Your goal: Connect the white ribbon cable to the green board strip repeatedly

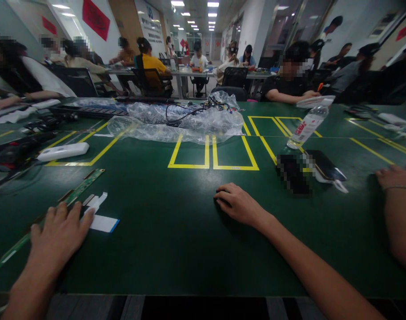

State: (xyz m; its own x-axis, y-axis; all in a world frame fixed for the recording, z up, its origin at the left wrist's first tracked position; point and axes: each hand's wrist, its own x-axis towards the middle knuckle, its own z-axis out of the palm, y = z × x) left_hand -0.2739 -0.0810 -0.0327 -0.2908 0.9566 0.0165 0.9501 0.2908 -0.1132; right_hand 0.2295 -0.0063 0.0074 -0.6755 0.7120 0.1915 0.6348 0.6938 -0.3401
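My left hand lies flat on the green table, fingers stretched out over a long thin green circuit strip and touching a white flat ribbon cable with a blue tip. My right hand rests palm down near the table's middle, fingers loosely curled, nothing visible in it. Yellow taped rectangles lie just beyond it.
Crumpled clear plastic with black cables lies farther back. A water bottle, a dark phone and a blurred object sit right. A white device lies left. Another person's arm rests at far right. Other people sit around.
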